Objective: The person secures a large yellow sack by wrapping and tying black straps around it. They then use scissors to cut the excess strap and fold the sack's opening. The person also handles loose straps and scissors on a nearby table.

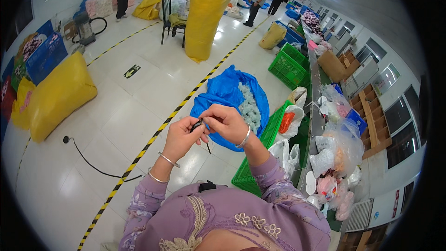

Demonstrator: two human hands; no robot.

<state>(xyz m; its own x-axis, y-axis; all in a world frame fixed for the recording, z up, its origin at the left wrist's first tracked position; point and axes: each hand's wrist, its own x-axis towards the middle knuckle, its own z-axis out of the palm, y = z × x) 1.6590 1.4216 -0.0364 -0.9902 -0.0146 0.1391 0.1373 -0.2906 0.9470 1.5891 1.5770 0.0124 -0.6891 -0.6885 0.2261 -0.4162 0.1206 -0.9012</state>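
Note:
My left hand grips a small black item between thumb and fingers; what it is cannot be made out. Against its upper end my right hand pinches with thumb and forefinger. From below the fingers hangs a thin black strip, perhaps part of the same piece. Beyond and beneath the hands, an open blue sack lies on the floor with pale green fluffy pieces inside. Both hands are up in front of my chest, close together.
A green crate and a long workbench piled with bagged goods run along my right. A tall yellow sack stands ahead; another lies left. A black cord crosses the floor. Several people stand farther off.

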